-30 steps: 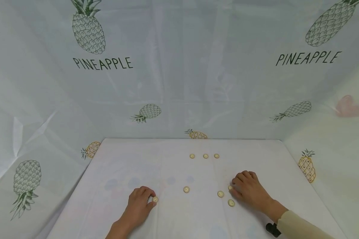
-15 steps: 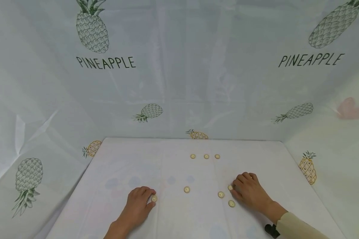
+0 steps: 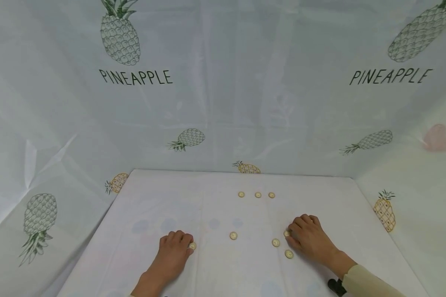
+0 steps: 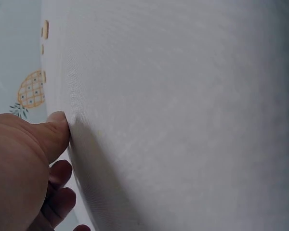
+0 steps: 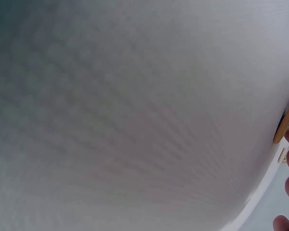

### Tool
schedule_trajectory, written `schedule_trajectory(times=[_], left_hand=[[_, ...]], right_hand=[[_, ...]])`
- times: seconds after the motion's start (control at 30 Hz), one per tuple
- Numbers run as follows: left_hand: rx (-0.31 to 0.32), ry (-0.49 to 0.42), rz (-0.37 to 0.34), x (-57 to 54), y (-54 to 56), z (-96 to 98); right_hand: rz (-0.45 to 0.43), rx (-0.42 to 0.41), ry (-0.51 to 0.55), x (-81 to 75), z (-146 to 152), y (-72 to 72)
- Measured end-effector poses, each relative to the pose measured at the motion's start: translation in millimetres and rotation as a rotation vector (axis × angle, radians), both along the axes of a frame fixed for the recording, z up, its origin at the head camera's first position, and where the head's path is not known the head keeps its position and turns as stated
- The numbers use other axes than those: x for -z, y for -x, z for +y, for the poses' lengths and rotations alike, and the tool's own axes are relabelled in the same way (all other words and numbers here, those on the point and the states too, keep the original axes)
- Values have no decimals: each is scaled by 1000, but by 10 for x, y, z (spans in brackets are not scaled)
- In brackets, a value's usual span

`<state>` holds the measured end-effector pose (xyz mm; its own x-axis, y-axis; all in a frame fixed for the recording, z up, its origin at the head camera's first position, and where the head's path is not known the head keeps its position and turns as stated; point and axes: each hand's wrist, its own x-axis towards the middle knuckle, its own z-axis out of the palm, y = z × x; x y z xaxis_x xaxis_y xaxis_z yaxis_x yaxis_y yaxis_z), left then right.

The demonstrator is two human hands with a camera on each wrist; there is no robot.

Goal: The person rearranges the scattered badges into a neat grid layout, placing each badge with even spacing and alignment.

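At the left of the white table, the thumb and index finger of my left hand [image 3: 172,253] pinch a small, pale round wooden disc [image 3: 192,246] with dark marks on its face. In the left wrist view that disc is hidden behind the thumb [image 4: 58,131]. On the right, my right hand [image 3: 310,239] pinches a similar disc [image 3: 286,233] by its edge; the right wrist view shows this wooden disc [image 5: 285,125] tilted on edge between the fingertips. Two more discs lie just left of that hand, an upper disc [image 3: 276,242] and a lower disc [image 3: 289,254].
A single disc [image 3: 233,235] lies mid-table between the hands. Toward the back edge, three discs sit in a row, the middle disc [image 3: 258,194] among them. Pineapple-printed sheeting [image 3: 223,103] stands behind and beside the white tabletop [image 3: 163,189].
The left fingers have drawn in around their disc, covering more of it. My right hand stays nearly still at its disc. The whole head view has shifted and tilted slightly.
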<state>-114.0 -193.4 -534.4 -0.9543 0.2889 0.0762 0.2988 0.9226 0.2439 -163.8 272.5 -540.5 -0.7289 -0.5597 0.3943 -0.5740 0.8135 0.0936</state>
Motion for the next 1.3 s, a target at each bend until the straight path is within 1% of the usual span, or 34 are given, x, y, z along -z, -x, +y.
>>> schedule_trajectory(times=[0.1,0.3,0.43,0.53,0.7,0.87,1.1,1.3], left_hand=[[-8,-15,-22,-5,-9,3],[-22,-35,-38,4,-6,1],[-35,-35,-44,11,-5,4],[-38,-39,-46,7,-8,11],[-39,-39,-42,-11,-11,17],[-35,-38,-30,2,-13,5],[-33,-42,-15,8,-14,0],[-35,-48,-19,1,-22,6]], right_hand=[[-4,8,-3,-13,11,-19],[-31,39,-1,-46,21,-57],[-59,33,-7,-53,1,-37],[-67,15,1,-54,-4,-31],[-39,-32,36,-58,23,-21],[-24,-91,76,-56,46,25],[-28,-110,50,-54,46,75],[-46,-141,57,-84,56,100]])
